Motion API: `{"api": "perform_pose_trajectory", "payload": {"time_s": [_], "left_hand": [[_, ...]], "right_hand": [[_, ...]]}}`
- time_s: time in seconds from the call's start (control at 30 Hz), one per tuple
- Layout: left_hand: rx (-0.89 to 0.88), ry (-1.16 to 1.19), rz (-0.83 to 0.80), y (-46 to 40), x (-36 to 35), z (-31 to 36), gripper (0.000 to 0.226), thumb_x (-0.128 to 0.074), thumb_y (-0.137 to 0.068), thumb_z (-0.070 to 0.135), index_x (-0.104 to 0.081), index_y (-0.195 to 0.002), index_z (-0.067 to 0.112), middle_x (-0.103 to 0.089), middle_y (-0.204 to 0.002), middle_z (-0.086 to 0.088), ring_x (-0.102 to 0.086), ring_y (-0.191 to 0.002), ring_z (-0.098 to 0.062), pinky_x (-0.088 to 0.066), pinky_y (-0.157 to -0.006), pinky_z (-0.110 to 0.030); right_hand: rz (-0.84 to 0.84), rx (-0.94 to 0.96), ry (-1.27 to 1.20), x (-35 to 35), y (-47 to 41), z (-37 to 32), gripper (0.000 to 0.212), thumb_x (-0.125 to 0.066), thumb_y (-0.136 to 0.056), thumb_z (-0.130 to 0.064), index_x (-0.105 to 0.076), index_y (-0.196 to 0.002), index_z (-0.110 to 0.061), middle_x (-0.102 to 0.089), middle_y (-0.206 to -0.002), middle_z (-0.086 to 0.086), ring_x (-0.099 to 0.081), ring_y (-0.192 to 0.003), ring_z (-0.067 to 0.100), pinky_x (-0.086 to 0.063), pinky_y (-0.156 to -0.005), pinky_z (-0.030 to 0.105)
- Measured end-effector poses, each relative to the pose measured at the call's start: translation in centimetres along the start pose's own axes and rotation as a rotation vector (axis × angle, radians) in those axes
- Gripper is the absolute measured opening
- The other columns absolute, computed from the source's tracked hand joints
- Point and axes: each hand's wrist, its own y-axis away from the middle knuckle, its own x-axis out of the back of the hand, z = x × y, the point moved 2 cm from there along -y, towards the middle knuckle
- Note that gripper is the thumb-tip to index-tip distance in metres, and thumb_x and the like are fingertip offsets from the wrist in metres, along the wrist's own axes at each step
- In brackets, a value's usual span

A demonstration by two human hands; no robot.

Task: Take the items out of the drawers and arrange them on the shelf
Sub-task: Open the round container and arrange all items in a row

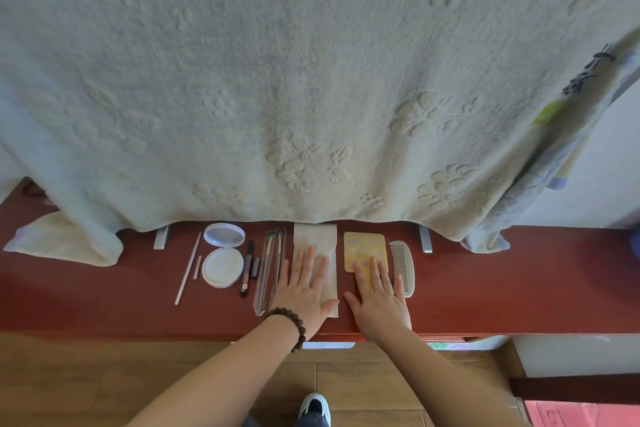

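On the red shelf lies a row of items: a thin white stick, an open round white compact, a dark pen-like tube, clear-sleeved brushes, a beige cloth pouch, a yellow card and a white comb. My left hand, with a bead bracelet at the wrist, lies flat and spread on the pouch. My right hand lies flat on the lower part of the yellow card, beside the comb. Neither hand grips anything.
A large pale embossed blanket hangs over something behind the shelf, with two grey metal feet showing below it. Wooden floor and my shoe are below. A pink box sits at the bottom right.
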Motion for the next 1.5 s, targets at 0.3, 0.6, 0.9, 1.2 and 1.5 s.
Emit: {"api": "perform_pose_trajectory", "payload": {"time_s": [0.3, 0.6, 0.9, 1.2, 1.5], "left_hand": [[0.145, 0.049, 0.148, 5.8, -0.2, -3.6, 0.073, -0.036, -0.095, 0.051, -0.007, -0.151, 0.014, 0.007, -0.158, -0.013, 0.013, -0.145, -0.03, 0.0, -0.119, -0.046], [0.053, 0.002, -0.005, 7.1, -1.5, -4.7, 0.079, -0.023, -0.096, 0.058, 0.016, -0.148, 0.013, 0.029, -0.152, -0.011, 0.029, -0.139, -0.026, 0.014, -0.117, -0.042], [0.026, 0.007, -0.006, 9.1, -1.7, -6.0, 0.084, -0.022, -0.093, 0.063, 0.015, -0.148, 0.011, 0.029, -0.152, -0.01, 0.025, -0.142, -0.023, 0.017, -0.114, -0.039], [-0.01, -0.046, -0.029, 9.2, -2.1, -6.5, 0.086, -0.022, -0.092, 0.065, 0.013, -0.149, 0.01, 0.017, -0.158, -0.01, 0.016, -0.146, -0.023, 0.015, -0.115, -0.04], [0.007, 0.048, 0.074, 9.4, -1.1, -7.7, 0.083, -0.023, -0.093, 0.06, 0.015, -0.149, 0.011, 0.024, -0.156, -0.006, 0.022, -0.144, -0.02, 0.016, -0.115, -0.039]], "right_hand": [[0.102, 0.231, -0.005, -0.5, 0.6, -7.8, 0.058, -0.008, -0.099, -0.051, 0.033, -0.137, -0.036, 0.04, -0.148, -0.002, 0.041, -0.134, 0.02, 0.02, -0.111, 0.041], [-0.015, 0.209, -0.003, -1.1, 0.7, -10.1, 0.059, -0.009, -0.1, -0.046, 0.027, -0.141, -0.024, 0.035, -0.151, 0.004, 0.037, -0.136, 0.023, 0.016, -0.115, 0.04], [0.067, 0.401, 0.162, 0.5, -1.8, -12.6, 0.058, -0.013, -0.101, -0.042, 0.012, -0.149, -0.022, 0.021, -0.157, -0.004, 0.032, -0.137, 0.02, 0.017, -0.114, 0.044], [-0.014, 0.329, 0.195, -0.3, -1.7, -13.5, 0.057, -0.009, -0.101, -0.042, 0.009, -0.151, -0.021, 0.014, -0.16, -0.002, 0.025, -0.143, 0.021, 0.018, -0.113, 0.044], [0.025, 0.285, 0.14, -0.2, -1.4, -14.0, 0.059, -0.014, -0.101, -0.044, 0.011, -0.15, -0.022, 0.017, -0.159, -0.001, 0.026, -0.143, 0.021, 0.016, -0.113, 0.043]]}}
